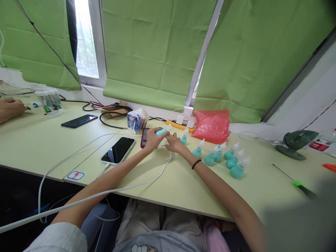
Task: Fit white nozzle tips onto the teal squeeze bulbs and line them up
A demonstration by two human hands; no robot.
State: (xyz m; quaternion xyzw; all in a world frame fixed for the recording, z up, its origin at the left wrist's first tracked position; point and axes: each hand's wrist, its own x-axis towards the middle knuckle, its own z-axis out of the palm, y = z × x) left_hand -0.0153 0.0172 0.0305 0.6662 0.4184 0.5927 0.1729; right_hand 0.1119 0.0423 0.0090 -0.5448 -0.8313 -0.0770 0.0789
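Far left, at the table's edge: another person's hand (9,109), resting on the pale green table (183,189).
Just right of it: a clear box (49,101) of small vials.
Next: a dark phone (79,121), face up. Behind it is an open cardboard box (112,111) with black cable coiled beside it.
Front edge: a blue-and-white sticker (75,175).
Beside that: a white-edged phone (118,150), screen up, with a blue-and-white packet (136,120) behind it.
Crossing here: a thick white cable (157,175), which passes under my left forearm and runs off the near edge.
Centre: my left hand (152,139), fingers closed around a teal squeeze bulb (163,131). The bulb is held just above the table, behind my right hand, with its white nozzle pointing right. A red phone (144,137) lies partly under this hand.
Right beside it: my right hand (175,143), palm down on the table, fingers stretched toward the left hand. I cannot tell whether they pinch anything. A black band (196,163) sits on this wrist.
Behind both hands: a yellow power strip (181,126) with white plugs.
Just beyond my right hand: one loose bulb (183,139), upright.
Further right: red bubble wrap (212,126) by the wall. In front of it stands a cluster of bulbs (232,162), nozzles up, near my right forearm.
Far right: a green fan (296,141) and a green-handled screwdriver (301,185).
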